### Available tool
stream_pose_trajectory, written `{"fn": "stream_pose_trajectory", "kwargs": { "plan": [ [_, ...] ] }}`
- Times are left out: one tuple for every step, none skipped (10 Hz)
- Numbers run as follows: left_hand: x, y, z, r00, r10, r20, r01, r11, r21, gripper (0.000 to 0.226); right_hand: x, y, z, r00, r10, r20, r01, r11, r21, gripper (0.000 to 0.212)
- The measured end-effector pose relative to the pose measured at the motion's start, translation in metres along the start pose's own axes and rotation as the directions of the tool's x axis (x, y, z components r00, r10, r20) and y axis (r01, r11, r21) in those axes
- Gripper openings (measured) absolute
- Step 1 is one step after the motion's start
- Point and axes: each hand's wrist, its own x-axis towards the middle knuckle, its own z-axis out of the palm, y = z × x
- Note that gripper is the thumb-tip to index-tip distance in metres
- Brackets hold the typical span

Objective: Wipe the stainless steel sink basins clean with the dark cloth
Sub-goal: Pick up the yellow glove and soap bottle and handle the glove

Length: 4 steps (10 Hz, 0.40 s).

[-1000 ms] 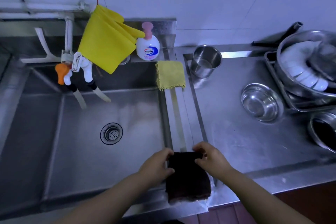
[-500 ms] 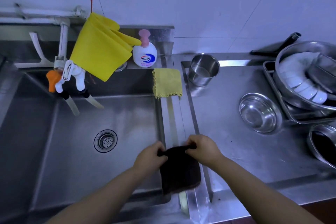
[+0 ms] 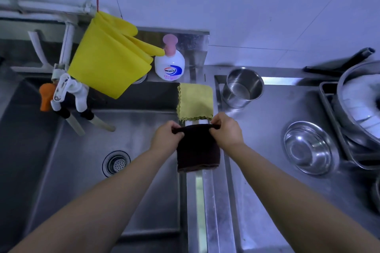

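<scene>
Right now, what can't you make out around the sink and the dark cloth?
- Head view: the dark cloth covers the rim of the sink beneath it.
- Left hand and right hand pinch the cloth's top edge; their fingers hide its corners.
- The pot at right is cut by the frame edge.

Both hands up front, pinching the dark cloth [image 3: 197,150] — forearms bare.

Left hand [image 3: 166,137] grips the cloth's top left corner, fingers curled, knuckles up; right hand [image 3: 226,131] pinches the top right corner, thumb tucked under the edge. Both arms reach forward from the bottom of the view — wrists level, hands near each other, the cloth hanging between them.
</scene>
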Motion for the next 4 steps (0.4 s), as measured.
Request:
{"fn": "stream_pose_trajectory", "kwargs": {
  "plan": [
    [0.0, -0.002, 0.002, 1.0, -0.007, 0.01, 0.008, 0.999, -0.034, 0.017, 0.0, 0.002, 0.003, 0.999, -0.032, -0.024, 0.03, 0.997, -0.076, 0.029],
    [-0.009, -0.008, -0.003, 0.998, -0.049, 0.038, 0.051, 0.997, -0.059, 0.042, -0.012, 0.004, 0.005, 0.994, -0.107, -0.031, 0.099, 0.974, -0.202, 0.034],
    [-0.021, -0.024, -0.02, 0.996, -0.064, 0.062, 0.069, 0.994, -0.081, 0.031, -0.035, 0.001, 0.011, 0.983, -0.182, -0.029, 0.17, 0.955, -0.242, 0.03],
    [-0.043, -0.046, -0.045, 0.997, -0.035, 0.075, 0.037, 0.999, -0.024, 0.019, -0.07, -0.011, 0.025, 0.96, -0.279, 0.001, 0.269, 0.923, -0.276, 0.027]
  ]
}}
